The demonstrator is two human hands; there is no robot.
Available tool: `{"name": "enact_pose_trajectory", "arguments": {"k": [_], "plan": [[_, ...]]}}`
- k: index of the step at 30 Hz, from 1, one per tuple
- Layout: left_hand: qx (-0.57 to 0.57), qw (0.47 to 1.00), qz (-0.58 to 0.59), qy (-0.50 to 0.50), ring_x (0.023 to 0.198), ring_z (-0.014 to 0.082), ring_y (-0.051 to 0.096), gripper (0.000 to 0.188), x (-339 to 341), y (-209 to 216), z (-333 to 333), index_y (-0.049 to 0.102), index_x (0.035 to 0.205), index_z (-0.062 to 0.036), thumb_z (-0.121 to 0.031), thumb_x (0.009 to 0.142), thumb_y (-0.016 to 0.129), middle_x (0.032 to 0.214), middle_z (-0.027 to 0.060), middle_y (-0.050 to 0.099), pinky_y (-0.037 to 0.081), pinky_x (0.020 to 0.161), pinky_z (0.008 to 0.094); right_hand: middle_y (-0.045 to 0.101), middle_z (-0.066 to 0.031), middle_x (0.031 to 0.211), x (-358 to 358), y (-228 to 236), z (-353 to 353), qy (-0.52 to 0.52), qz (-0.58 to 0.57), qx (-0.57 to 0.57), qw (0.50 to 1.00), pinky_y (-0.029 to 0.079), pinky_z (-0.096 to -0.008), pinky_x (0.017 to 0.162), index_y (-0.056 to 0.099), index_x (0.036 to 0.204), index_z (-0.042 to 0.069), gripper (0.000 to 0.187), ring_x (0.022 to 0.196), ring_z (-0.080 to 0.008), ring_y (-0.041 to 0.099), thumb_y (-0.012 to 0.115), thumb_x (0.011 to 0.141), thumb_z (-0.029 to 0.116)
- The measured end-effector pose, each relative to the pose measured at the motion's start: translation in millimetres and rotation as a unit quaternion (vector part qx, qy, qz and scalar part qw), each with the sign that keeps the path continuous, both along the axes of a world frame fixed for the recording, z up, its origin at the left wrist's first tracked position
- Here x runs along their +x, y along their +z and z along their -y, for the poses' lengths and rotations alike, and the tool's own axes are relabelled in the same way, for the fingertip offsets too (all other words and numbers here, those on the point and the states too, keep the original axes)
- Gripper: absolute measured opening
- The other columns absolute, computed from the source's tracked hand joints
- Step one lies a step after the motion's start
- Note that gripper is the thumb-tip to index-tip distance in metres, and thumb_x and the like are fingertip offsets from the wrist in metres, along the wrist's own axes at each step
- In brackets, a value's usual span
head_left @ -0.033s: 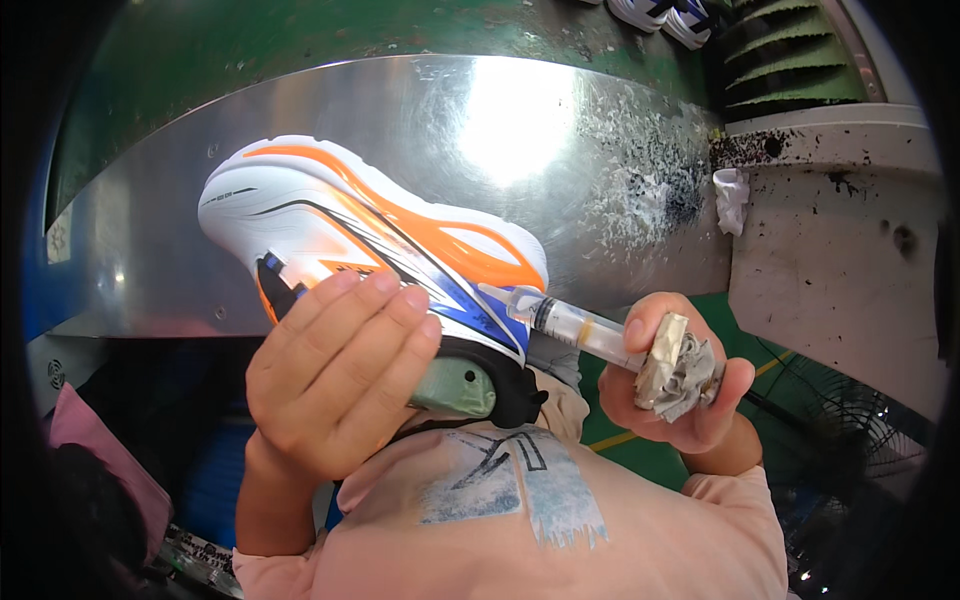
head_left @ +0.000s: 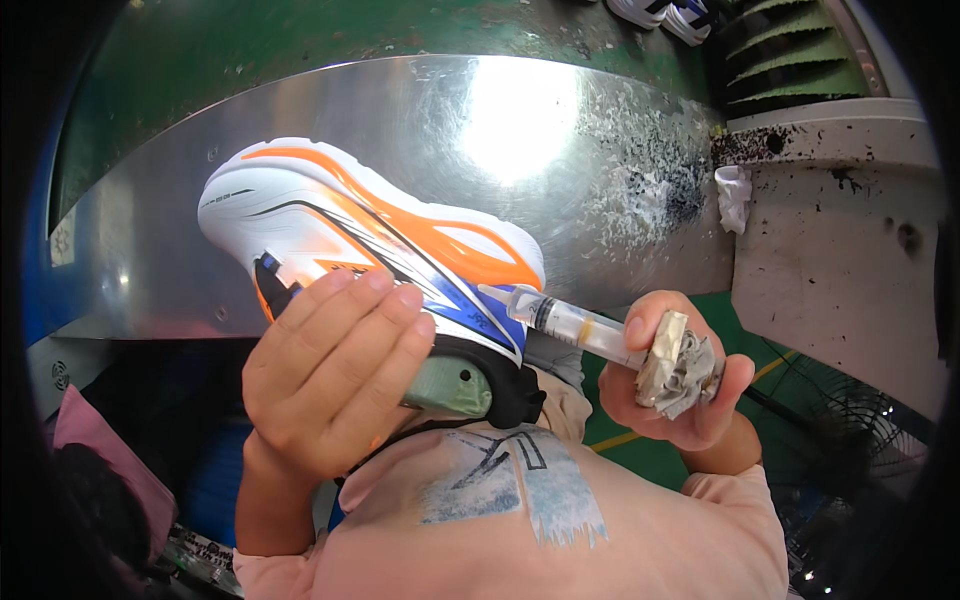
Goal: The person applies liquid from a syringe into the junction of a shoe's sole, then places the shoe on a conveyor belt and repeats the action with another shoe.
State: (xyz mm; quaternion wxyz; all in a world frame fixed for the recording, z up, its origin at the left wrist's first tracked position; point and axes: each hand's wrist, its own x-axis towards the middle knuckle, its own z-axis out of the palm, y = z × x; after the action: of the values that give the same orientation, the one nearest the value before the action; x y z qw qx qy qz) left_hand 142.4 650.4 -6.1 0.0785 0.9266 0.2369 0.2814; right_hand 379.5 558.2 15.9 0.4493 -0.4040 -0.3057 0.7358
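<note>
A white running shoe [head_left: 290, 205] with orange and blue trim lies on its side, its sole facing away from me and its toe to the left. A green shoe last [head_left: 452, 388] fills its opening. My left hand [head_left: 335, 375] is closed over the shoe's near side, its thumb hidden. In my right hand [head_left: 680, 375] is a clear syringe [head_left: 585, 328], its tip against or just above the blue patch near the heel. A crumpled grey wad and a tan taped piece cover the syringe's rear end at my palm.
Beneath the shoe stretches a metal work surface [head_left: 400, 110], scuffed and stained on its right. A green panel [head_left: 300, 45] lies beyond it, with more shoes [head_left: 660, 15] at the top. To the right stand a stained pale machine part [head_left: 840, 230] and a white crumpled piece [head_left: 733, 198].
</note>
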Motion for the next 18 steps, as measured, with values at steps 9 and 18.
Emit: {"name": "enact_pose_trajectory", "arguments": {"k": [9,18], "plan": [[-0.035,0.994,-0.091,-0.049,0.089,0.0341,0.059,0.037,-86,2,-91,0.060,0.090,0.0053,-0.027,0.072,0.058,0.090,0.0172,0.061,0.045,0.083,0.0431,0.046,-0.0041,0.069,-81,-59,-57,-0.079,-0.130,0.004,0.988,0.029,-0.0186,0.048,0.036,0.111,-0.004,0.083,0.054,-0.0070,0.038,0.040,0.073,0.070],[-0.016,0.981,-0.175,-0.086,0.084,0.0331,0.058,0.046,-44,55,-94,0.059,0.094,0.0038,-0.023,0.058,0.070,0.089,0.0157,0.060,0.046,0.074,0.0380,0.043,-0.0032,0.071,-85,-46,-23,-0.163,-0.225,0.007,0.960,0.026,-0.0188,0.049,0.035,0.118,0.002,0.078,0.058,-0.0059,0.033,0.047,0.074,0.065]]}}
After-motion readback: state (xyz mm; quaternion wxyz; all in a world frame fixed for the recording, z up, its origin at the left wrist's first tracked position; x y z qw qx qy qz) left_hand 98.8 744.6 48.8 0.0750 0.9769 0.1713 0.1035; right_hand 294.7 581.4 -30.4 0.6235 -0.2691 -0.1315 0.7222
